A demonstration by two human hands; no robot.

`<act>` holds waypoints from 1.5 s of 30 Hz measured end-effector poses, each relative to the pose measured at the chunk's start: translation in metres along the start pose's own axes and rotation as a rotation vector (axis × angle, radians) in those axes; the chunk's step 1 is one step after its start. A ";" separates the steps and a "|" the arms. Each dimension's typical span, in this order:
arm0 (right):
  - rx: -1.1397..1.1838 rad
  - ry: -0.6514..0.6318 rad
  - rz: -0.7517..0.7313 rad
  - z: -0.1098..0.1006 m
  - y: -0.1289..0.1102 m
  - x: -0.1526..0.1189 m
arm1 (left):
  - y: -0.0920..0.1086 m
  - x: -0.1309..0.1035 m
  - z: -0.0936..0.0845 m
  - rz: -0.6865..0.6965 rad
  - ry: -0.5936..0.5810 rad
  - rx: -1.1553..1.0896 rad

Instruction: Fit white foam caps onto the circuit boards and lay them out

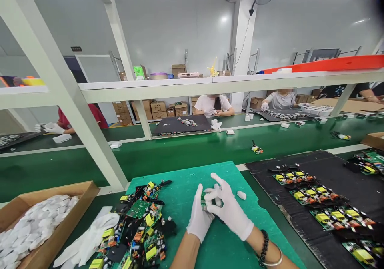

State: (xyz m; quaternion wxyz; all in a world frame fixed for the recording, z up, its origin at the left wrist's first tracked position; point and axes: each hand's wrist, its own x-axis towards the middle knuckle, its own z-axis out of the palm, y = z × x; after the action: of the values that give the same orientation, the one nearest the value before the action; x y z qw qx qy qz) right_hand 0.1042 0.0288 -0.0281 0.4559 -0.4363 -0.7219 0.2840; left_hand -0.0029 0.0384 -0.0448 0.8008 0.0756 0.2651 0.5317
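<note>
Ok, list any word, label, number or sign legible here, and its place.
No text is readable.
Dark wall sign: too small.
Green package on the shelf: blurred.
Cardboard cartons: print blurred.
Green mat: faint mark, illegible.
Circuit boards: any print too small.

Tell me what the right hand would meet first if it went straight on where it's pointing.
The right hand points forward and leftward, so probably the small green board, then the left hand beside it. Their exact depth is unclear.
</note>
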 end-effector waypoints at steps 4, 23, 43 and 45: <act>0.152 -0.147 0.149 -0.002 0.011 0.002 | -0.007 0.002 -0.003 0.002 -0.066 -0.018; 0.021 -0.098 0.203 0.008 0.004 -0.003 | -0.016 0.004 0.002 0.119 -0.079 0.154; 0.300 -0.148 0.282 0.002 0.029 0.009 | -0.013 0.015 0.006 0.054 -0.022 0.234; 0.284 -0.124 0.241 0.002 0.028 0.008 | -0.014 0.015 0.007 0.057 -0.002 0.217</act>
State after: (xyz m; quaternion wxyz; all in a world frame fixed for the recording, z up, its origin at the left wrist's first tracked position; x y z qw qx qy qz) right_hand 0.1112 0.0490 -0.0487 0.4302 -0.4324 -0.6438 0.4620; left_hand 0.0162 0.0473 -0.0496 0.7727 0.1699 0.3180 0.5224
